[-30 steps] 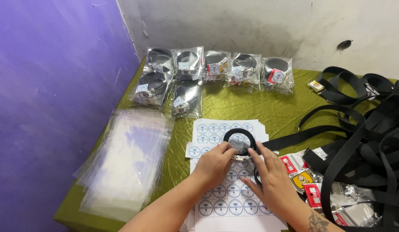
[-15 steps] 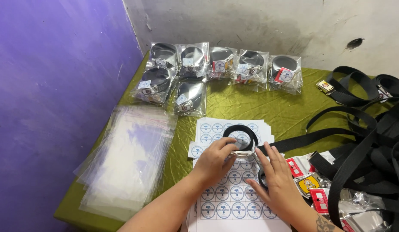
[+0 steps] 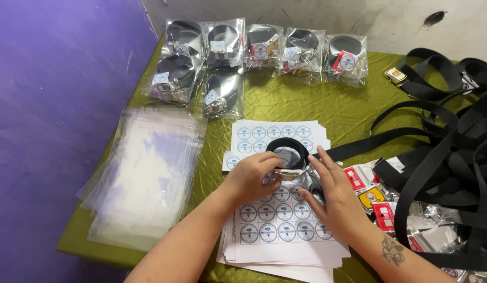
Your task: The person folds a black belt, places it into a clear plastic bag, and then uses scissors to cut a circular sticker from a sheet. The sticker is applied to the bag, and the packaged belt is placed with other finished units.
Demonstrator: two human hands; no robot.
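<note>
Beyond the fingers, seven bagged belts (image 3: 264, 52) lie in two rows on the green cloth (image 3: 306, 105). Left of the fingers sits a stack of clear bags (image 3: 144, 178). Right of them, loose black straps (image 3: 442, 152) and small cards (image 3: 382, 207).

A matt black woven webbing belt (image 3: 287, 148), coiled into a ring, carried a shiny metal buckle (image 3: 288, 172). It rested on smooth white paper sticker sheets (image 3: 277, 225) printed with round labels. The table wore a wrinkled olive-green cloth (image 3: 306, 105) with a faint sheen. Glossy clear plastic bags (image 3: 144, 173) lay stacked flat, and more crinkly clear plastic wrapped the packed belts (image 3: 259, 47). Loose black webbing straps (image 3: 442, 152) looked matt and finely ribbed.
</note>
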